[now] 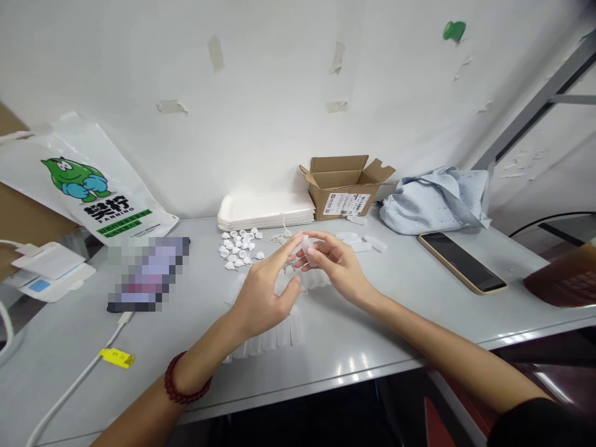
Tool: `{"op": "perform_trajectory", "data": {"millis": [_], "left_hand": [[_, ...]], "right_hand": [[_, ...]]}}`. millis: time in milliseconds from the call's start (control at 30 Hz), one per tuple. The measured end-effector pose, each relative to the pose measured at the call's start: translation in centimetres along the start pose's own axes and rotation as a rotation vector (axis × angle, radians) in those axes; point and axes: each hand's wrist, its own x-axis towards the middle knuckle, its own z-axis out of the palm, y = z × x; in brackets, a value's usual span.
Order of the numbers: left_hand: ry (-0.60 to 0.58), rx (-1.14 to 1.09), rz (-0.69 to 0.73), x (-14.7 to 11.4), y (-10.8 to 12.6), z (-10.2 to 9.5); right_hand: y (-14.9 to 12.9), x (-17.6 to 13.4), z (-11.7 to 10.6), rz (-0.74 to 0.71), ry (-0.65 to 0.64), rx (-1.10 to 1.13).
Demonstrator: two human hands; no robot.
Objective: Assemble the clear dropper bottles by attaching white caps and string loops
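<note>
My right hand [336, 266] pinches a small translucent plastic tube [307, 248] between thumb and fingers, above the middle of the desk. Close against it, my left hand [269, 287] has its fingers stretched toward the tube and its thumb apart; whether its fingertips touch the tube I cannot tell. A cluster of small white plastic caps [238, 247] lies just beyond my left hand. Several more translucent tubes [270, 338] lie side by side under and in front of my left hand, partly hidden by it. Others, flat translucent pieces [356, 241], lie beyond my right hand.
Against the wall stand a stack of white trays [265, 211] and an open cardboard box [344, 189]. To the right are a light blue cloth bag [433, 202], a phone [460, 262] and a dark drink cup [563, 276]. A blurred-out phone [149, 276] with a cable is on the left.
</note>
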Motion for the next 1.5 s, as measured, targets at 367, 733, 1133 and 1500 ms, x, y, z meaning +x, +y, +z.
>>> {"op": "perform_trajectory", "data": {"millis": [367, 733, 1133, 1500], "left_hand": [[0.069, 0.069, 0.029, 0.0, 0.5, -0.3], [0.111, 0.118, 0.070, 0.1, 0.4, -0.2], [0.226, 0.311, 0.443, 0.4, -0.5, 0.2], [0.088, 0.397, 0.420, 0.0, 0.0, 0.0]], "right_hand": [[-0.2, 0.0, -0.1, -0.024, 0.056, 0.003], [-0.4, -0.2, 0.0, -0.001, 0.055, 0.019], [-0.6, -0.6, 0.2, 0.071, 0.027, 0.071], [-1.7, -0.3, -0.4, 0.218, -0.201, 0.017]]}}
